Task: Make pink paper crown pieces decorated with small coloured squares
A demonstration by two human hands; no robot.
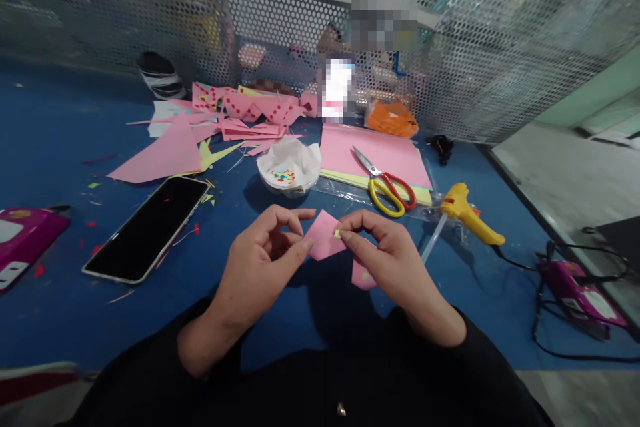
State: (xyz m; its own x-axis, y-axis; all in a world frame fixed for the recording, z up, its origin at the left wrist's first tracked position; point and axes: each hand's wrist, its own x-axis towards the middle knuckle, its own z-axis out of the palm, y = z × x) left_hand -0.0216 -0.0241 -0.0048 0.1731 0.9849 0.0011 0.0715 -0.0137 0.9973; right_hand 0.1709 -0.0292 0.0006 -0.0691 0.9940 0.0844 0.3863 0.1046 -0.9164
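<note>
My left hand grips the left edge of a folded pink paper piece, with its index finger stretched out along the top. My right hand pinches a small yellow paper bit between thumb and index finger, against the right part of the pink piece. Below the right hand's fingers another pink paper part with a yellow-green dot shows; whether it joins the first is hidden. Just beyond both hands sits a paper-lined bowl with small coloured paper bits in it.
Scissors lie on pink and yellow sheets. A yellow glue gun with a black cord is at right. At left are a black-screened phone, pink scraps and a purple pack. A perforated metal screen stands behind.
</note>
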